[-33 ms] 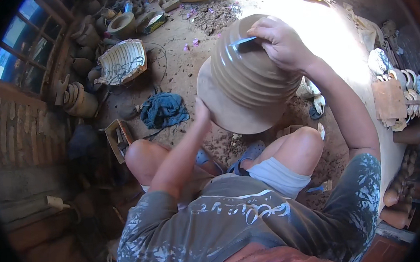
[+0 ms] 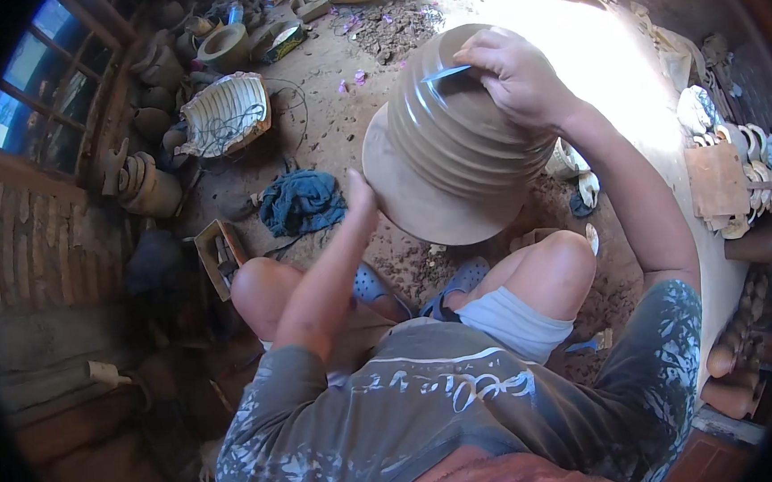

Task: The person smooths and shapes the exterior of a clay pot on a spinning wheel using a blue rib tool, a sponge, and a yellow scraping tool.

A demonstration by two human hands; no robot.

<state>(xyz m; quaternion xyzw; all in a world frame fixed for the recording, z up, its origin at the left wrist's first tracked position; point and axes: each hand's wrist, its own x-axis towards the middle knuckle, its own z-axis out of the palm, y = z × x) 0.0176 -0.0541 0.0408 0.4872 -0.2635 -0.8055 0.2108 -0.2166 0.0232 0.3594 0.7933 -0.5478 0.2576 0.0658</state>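
Note:
A large brown clay pot [image 2: 461,155] with ribbed walls is held tilted above my knees, its flat base facing me. My left hand [image 2: 360,193] presses against the lower left edge of the base, with its fingers hidden behind the pot. My right hand [image 2: 518,75] rests on the upper wall and pinches a thin blue-grey blade [image 2: 446,73] laid across the ribs. I sit on a dirt floor with bare knees and blue sandals [image 2: 469,275] under the pot.
A blue cloth [image 2: 301,202] and a small wooden box [image 2: 220,257] lie on the floor to the left. Farther left are a ribbed clay dish [image 2: 225,113], stacked pots [image 2: 149,186] and a round bowl [image 2: 225,44]. White ceramic pieces [image 2: 738,154] line the right side.

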